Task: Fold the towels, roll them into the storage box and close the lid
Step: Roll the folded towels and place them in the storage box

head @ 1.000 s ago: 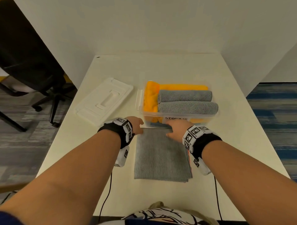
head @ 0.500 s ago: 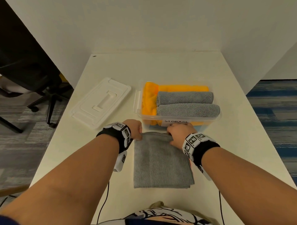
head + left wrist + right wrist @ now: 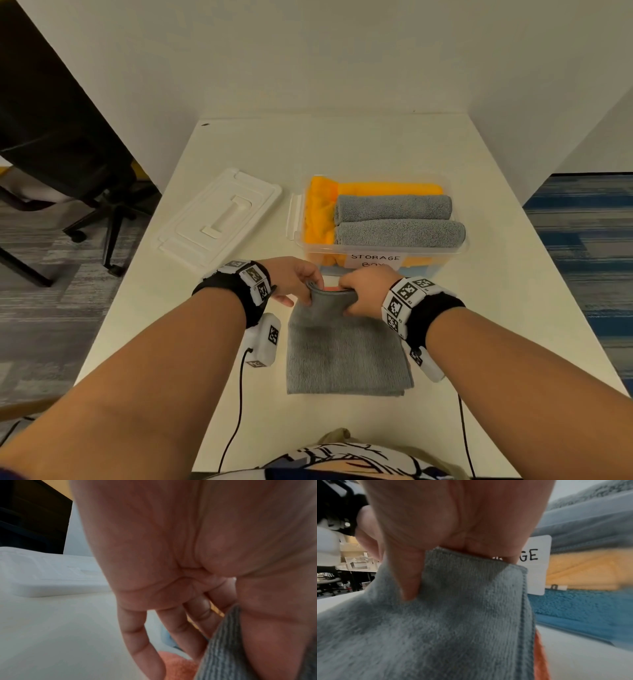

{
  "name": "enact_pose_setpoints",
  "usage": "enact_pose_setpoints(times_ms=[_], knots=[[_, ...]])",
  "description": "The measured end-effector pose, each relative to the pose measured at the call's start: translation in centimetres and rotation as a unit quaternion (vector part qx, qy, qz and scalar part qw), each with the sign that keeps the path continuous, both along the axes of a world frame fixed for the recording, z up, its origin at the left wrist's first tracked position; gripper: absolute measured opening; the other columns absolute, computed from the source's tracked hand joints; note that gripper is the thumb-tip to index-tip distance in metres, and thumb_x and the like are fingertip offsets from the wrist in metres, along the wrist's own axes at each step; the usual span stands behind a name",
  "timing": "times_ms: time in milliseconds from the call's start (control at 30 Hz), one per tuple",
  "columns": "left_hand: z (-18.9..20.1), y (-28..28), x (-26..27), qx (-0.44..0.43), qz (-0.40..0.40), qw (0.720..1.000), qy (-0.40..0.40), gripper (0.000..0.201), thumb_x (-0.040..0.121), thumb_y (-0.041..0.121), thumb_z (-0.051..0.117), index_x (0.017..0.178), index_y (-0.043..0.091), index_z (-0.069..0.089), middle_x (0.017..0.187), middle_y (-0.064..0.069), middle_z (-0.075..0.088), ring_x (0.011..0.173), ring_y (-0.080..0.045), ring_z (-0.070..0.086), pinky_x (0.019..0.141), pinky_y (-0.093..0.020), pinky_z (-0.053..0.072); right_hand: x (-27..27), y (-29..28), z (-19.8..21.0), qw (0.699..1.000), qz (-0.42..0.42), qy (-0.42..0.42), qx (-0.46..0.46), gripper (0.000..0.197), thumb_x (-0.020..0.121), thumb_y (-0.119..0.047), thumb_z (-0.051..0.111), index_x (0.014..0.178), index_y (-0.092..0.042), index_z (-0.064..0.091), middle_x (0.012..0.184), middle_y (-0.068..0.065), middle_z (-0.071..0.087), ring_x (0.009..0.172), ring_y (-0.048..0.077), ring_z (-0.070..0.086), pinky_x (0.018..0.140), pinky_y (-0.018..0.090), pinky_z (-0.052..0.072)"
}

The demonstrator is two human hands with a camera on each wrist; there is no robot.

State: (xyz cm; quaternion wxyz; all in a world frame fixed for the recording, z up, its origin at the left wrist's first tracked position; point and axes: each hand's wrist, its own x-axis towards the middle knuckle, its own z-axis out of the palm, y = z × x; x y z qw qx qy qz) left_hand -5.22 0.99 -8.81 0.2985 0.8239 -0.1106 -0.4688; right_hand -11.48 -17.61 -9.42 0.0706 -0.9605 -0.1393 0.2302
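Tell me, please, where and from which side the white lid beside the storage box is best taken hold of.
Probably by its raised bar handle at the centre, coming from above. The white lid lies flat, top up, on the table left of the storage box, so its thin edges offer little purchase.

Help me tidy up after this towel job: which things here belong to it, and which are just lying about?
Part of the job:
- flat grey towel, far edge gripped by left hand and right hand
- storage box holding rolled grey towels and orange towels
- lid, off, left of the box

Just lying about:
- office chair
- table
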Motion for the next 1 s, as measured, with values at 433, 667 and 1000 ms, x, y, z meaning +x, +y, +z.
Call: enact_pose_setpoints(times_ms=[433, 667, 1000], knots=[[-0.6, 2.3, -2.6, 0.037, 0.102, 0.988, 0.114, 0.028, 0.092, 0.021, 0.063, 0.12, 0.016, 0.062, 0.116, -0.006, 0.069, 0.107, -0.024, 0.065, 0.099, -0.043, 0.048, -1.2, -2.1, 3.5, 0.975, -0.178, 0.015, 0.136, 0.027, 0.094, -0.035, 0.053, 0.104, -0.01, 0.057, 0.102, 0.008, 0.062, 0.089, 0.02, 0.055, 0.074, 0.03, 0.041], [0.4, 1.2, -2.3, 0.042, 0.163, 0.984, -0.054, 0.01, 0.094, 0.031, 0.056, 0.098, 0.024, 0.061, 0.113, -0.006, 0.062, 0.091, -0.022, 0.062, 0.065, -0.033, 0.058, -2.4, -3.4, 2.5, 0.961, -0.242, 0.104, 0.09, 0.053, 0.093, -0.045, 0.052, 0.136, -0.015, 0.049, 0.134, 0.008, 0.054, 0.12, 0.026, 0.052, 0.094, 0.028, 0.039], [-0.7, -0.1, -3.9, 0.202, -0.045, 0.97, -0.124, 0.051, 0.089, 0.031, 0.065, 0.132, 0.009, 0.05, 0.131, -0.011, 0.054, 0.117, -0.027, 0.054, 0.079, -0.029, 0.05, -5.3, -4.2, 0.4, 0.94, -0.247, 0.234, -0.002, 0.051, 0.084, -0.037, 0.069, 0.122, -0.006, 0.058, 0.112, 0.012, 0.067, 0.102, 0.026, 0.065, 0.089, 0.037, 0.054]])
